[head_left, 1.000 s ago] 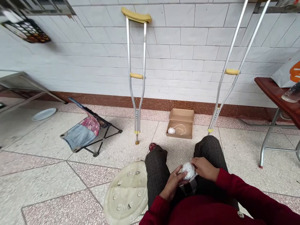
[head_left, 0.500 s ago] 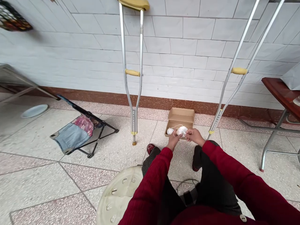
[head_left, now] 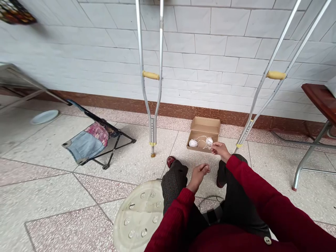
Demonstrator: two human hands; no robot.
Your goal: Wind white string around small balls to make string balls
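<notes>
An open cardboard box stands on the floor near the wall. Inside it, at the left, lies a ball of white yarn, with loose strands beside it. A smaller white bundle is at the box's right side, touched by the fingertips of my right hand, which are pinched together. My left hand is nearer to my body, above the floor between my knees, thumb and fingers pressed together. Whatever it may hold is too small to make out.
Two crutches lean on the wall either side of the box. A folding stool and plate are at left, a round pale stool by my left leg, a red-topped table at right.
My left hand has let go of the white bundle and drawn back toward my body. The bundle now sits lower over the box at my right fingertips. The view has tilted slightly down.
</notes>
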